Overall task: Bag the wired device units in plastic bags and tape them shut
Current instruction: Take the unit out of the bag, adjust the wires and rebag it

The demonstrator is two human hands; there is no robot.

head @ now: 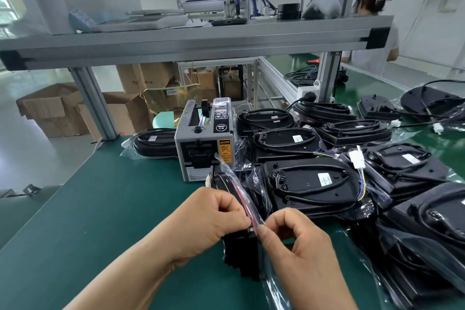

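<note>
Now L hand (208, 219), R hand (299, 241) pinch bag (235, 184); dispenser (198, 133) label (224, 150): CAUTION (yellow).

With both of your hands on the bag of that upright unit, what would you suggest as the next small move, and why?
Probably hold the fold of the plastic bag down against the unit with the left hand alone, and send the right hand to the tape dispenser just behind. Both hands pinch the fold now, and I can see no tape on it.

L grip (211, 224) & R grip (299, 241) close together, forearms angled in, both thumb+index pinching bag (236, 182) edge
</note>
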